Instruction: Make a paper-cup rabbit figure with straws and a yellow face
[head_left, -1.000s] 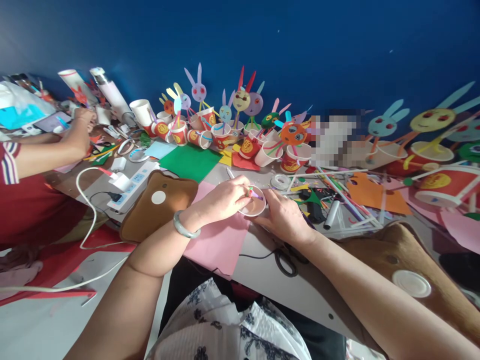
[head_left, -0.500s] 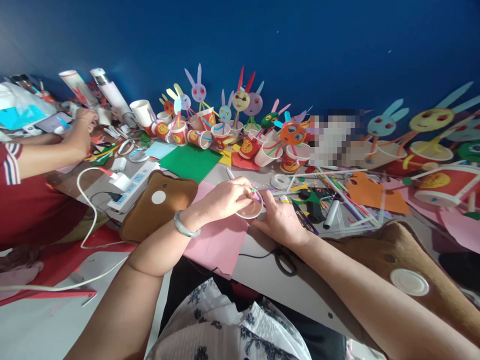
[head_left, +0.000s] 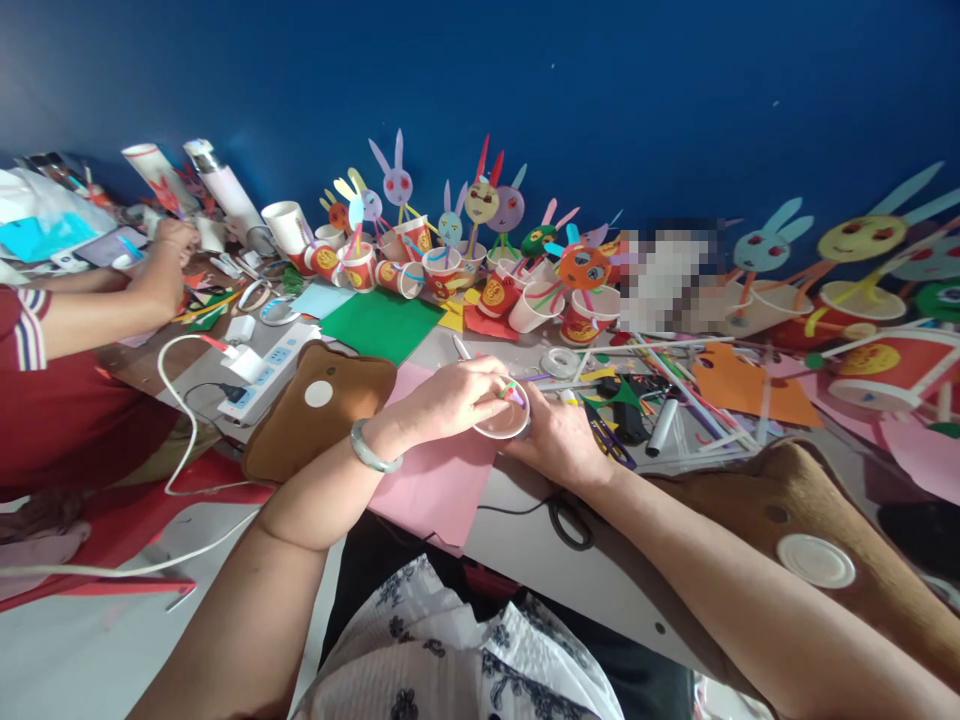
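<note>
A small white paper cup [head_left: 501, 432] is held with its mouth tilted up towards me, above the edge of a pink paper sheet [head_left: 435, 495]. My right hand [head_left: 562, 437] is wrapped round the cup's right side, its fingers mostly hidden behind it. My left hand [head_left: 469, 393] reaches over the rim with fingers pressed together. Beside its fingertips, green and purple bits [head_left: 513, 391] show inside the cup, perhaps straw ends. Whether the left fingers grip these bits is hidden. A white pen-like stick [head_left: 460, 346] shows just behind my left hand.
Rabbit-faced paper figures in red cups [head_left: 442, 262] line the blue wall. Straws [head_left: 675, 375], scissors [head_left: 570, 522], a marker [head_left: 662, 428] and a tape roll [head_left: 560, 362] lie around. Brown cushions [head_left: 322, 410] and a power strip [head_left: 262, 375] flank me. A co-worker's arm [head_left: 112, 310] is at left.
The cup has turned slightly, so its mouth and the coloured bits inside show more. My right fingers have slipped further behind it; my left hand stays at the rim.
</note>
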